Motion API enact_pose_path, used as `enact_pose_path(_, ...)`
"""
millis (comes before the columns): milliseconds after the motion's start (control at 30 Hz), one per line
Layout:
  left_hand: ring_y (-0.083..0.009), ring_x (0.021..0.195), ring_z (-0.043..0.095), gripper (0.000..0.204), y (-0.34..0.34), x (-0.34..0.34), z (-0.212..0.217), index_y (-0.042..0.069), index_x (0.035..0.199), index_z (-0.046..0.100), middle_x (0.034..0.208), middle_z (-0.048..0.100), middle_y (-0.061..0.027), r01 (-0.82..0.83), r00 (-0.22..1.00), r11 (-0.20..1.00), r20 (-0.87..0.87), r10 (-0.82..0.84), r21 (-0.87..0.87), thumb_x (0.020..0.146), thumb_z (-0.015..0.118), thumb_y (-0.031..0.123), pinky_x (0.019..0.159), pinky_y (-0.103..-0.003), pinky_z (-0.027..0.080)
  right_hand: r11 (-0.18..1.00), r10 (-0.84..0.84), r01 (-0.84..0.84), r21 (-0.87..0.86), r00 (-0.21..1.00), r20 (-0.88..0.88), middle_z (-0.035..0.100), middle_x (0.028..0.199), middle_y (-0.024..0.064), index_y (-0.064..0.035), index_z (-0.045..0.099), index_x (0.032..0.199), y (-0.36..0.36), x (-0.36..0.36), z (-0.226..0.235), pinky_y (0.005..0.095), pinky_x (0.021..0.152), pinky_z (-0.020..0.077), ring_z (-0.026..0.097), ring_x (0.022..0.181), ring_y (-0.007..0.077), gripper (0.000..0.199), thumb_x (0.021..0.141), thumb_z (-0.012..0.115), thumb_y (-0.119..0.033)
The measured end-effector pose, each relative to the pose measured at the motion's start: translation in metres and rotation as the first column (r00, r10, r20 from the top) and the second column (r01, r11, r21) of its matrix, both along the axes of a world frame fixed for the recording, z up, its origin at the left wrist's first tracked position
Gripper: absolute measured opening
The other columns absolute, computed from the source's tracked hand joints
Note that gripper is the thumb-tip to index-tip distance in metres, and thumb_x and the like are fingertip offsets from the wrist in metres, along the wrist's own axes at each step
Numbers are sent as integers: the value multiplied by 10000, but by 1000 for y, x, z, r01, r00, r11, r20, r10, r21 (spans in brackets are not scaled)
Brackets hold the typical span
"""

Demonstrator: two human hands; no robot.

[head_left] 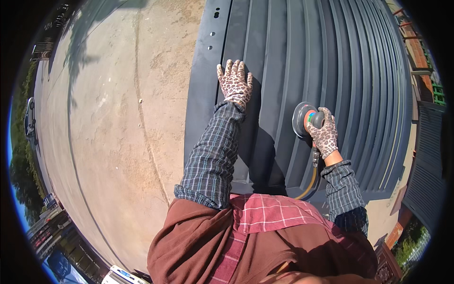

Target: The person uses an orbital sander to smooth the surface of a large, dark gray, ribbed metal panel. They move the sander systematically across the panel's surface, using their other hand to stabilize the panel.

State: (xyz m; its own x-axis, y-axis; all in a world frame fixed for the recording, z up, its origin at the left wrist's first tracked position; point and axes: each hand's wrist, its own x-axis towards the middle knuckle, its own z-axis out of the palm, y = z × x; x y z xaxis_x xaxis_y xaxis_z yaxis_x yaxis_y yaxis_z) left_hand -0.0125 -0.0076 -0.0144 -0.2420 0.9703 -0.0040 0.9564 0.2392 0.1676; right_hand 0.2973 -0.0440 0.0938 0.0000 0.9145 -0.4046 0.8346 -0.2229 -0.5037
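Note:
A large dark grey ribbed metal panel (274, 61) lies in front of me, its ribs running away from my body. My left hand (235, 85), in a leopard-print glove, rests flat near the panel's left edge with the fingers stretched out. In my right hand (325, 135), gloved alike, is a round pneumatic sander (302, 120) with a dark disc and an orange-red body. The fingers wrap round its top. The disc is tilted toward the left, and I cannot tell whether it touches the ribs. A yellowish air hose (312, 182) runs from its fitting toward my apron.
Pale concrete ground (109, 118) stretches along the panel's left side. Holes pierce the flat left border (208, 35). At the right rim another ribbed dark panel (428, 146) stands near orange bricks (418, 54). A parked vehicle (30, 120) shows at the far left.

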Motion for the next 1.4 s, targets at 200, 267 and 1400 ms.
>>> enact_pose_path(200, -216, 1585, 208, 616, 12, -2, 8, 149, 1579, 421, 1659, 379, -19, 31, 998, 972, 54, -19, -233, 1066, 420, 490, 1300, -550, -14, 998, -16, 16, 57, 1000, 3, 554, 1418, 155, -128, 542, 1424, 4, 17, -46, 452, 1141, 443, 546, 1326, 331, 630, 854, 798, -207)
enact_pose_path(267, -213, 1587, 201, 621, 1, 7, 5, 152, 1586, 411, 1664, 370, -17, 0, 994, 979, 107, 23, -206, 1070, 405, 498, 1298, -557, -25, 993, 43, -38, 115, 998, -41, 557, 1427, 160, -130, 537, 1435, 35, 40, -66, 439, 1129, 451, 561, 1311, 323, 620, 881, 788, -252)
enact_pose_path(1400, -223, 1539, 322, 545, 7, 6, -14, 127, 1496, 535, 1569, 505, -26, 28, 999, 999, -41, -30, -41, 1056, 473, 443, 1304, -512, 71, 996, -41, 42, -79, 999, 23, 544, 1352, 171, -164, 515, 1431, -33, 6, 11, 474, 1084, 528, 612, 1248, 394, 711, 809, 849, -253)
